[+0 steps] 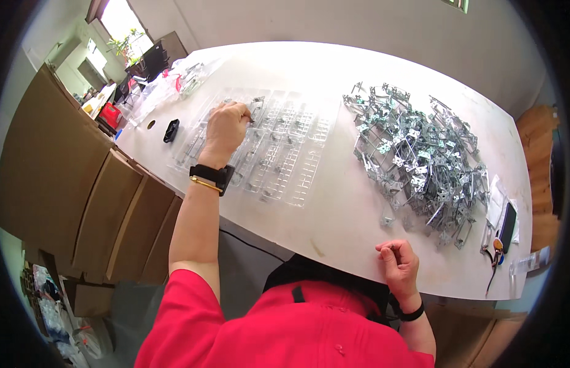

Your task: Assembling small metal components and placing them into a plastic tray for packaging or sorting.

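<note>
My left hand reaches over a clear plastic tray with rows of moulded slots. Its fingers are pinched on a small metal part that they mostly cover. Several small metal pieces lie in the tray's compartments, among them one just beyond the fingertips. My right hand rests at the table's near edge with its fingers curled in, and nothing shows in it. Nearest to it is a large heap of thin metal brackets on the right half of the table.
A black oblong holder sits left of the tray on the white table. Clear plastic bags lie at the far left. A dark phone-like object and keys are at the right edge. Cardboard sheets stand along the left side.
</note>
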A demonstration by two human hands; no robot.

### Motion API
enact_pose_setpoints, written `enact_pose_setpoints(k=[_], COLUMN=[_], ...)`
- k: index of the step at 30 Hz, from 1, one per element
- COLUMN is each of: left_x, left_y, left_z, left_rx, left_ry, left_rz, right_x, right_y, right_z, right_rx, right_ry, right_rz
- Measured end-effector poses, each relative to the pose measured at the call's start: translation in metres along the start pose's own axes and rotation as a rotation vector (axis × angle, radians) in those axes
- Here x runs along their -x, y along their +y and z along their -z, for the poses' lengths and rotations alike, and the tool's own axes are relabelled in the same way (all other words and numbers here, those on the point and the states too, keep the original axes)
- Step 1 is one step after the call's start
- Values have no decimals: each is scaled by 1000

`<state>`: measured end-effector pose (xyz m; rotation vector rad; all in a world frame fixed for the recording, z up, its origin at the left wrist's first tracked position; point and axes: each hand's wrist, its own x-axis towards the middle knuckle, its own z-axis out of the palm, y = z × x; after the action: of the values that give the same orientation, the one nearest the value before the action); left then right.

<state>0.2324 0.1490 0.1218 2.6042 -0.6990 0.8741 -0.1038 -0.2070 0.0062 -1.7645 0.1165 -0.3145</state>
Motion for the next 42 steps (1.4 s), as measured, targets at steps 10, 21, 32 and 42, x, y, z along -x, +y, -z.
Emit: enact_pose_setpoints(k=[10,21,32,42], left_x=[-11,-16,-16,-17], left_y=[-12,-4,-11,-4], left_z=[-40,-52,-62,-62], left_rx=[-45,-78,-136,-171], left_ry=[-154,-269,-303,-371], left_rz=[57,68,103,156], right_x=[-1,-2,-3,-2], right_y=[-2,-8,-5,-4], right_z=[-1,3,-1,-1], right_rx=[11,41,20,-16], right_ry=[11,-53,-13,-17], right_rz=[0,-70,-14,-39])
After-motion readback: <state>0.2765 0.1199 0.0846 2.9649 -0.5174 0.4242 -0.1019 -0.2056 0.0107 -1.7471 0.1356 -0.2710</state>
